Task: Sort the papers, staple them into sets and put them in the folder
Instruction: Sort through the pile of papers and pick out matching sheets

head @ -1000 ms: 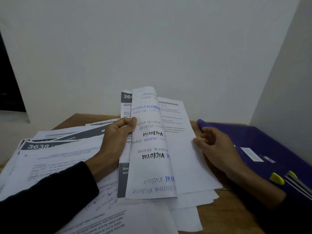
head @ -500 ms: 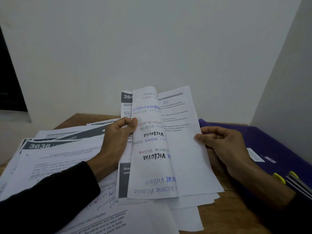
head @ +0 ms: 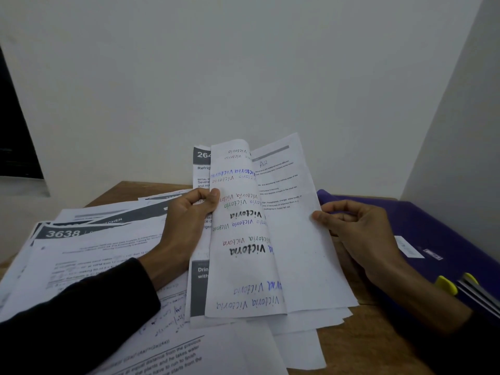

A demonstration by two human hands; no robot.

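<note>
- Left hand [head: 186,228], centre of frame: fingers curling round the left edge of a raised bundle of papers [head: 270,239], thumb lying on the front and pressing a handwritten sheet [head: 243,239] against the sheets behind. A dark sleeve [head: 81,315] is covering the forearm at lower left.
- Right hand [head: 359,234], right of centre: thumb and curled fingers pinching the right edge of a printed sheet [head: 292,207] in the same bundle and fanning it away from the handwritten one.
- The handwritten sheet is bowing outward into a long convex curl; it is thin white paper showing one word repeated in black, blue, green and red ink (upside down from this view).
- The printed sheet is carrying small typed lines, a grey bar and a pencilled mark near the top; a sheet behind, at the left, is showing a dark header with white digits.
- The bundle's lower edges are resting on the wooden table [head: 373,342], bottom centre, splaying unevenly.
- More loose printed pages [head: 89,255] are lying spread in overlapping layers across the left of the frame.
- A purple folder [head: 446,234] is lying flat at the right, matte, with a small white label; its near corner is sitting just behind the right hand.
- Yellow-tipped objects [head: 446,285] are lying on the folder at the right edge (cannot tell what they are).
</note>
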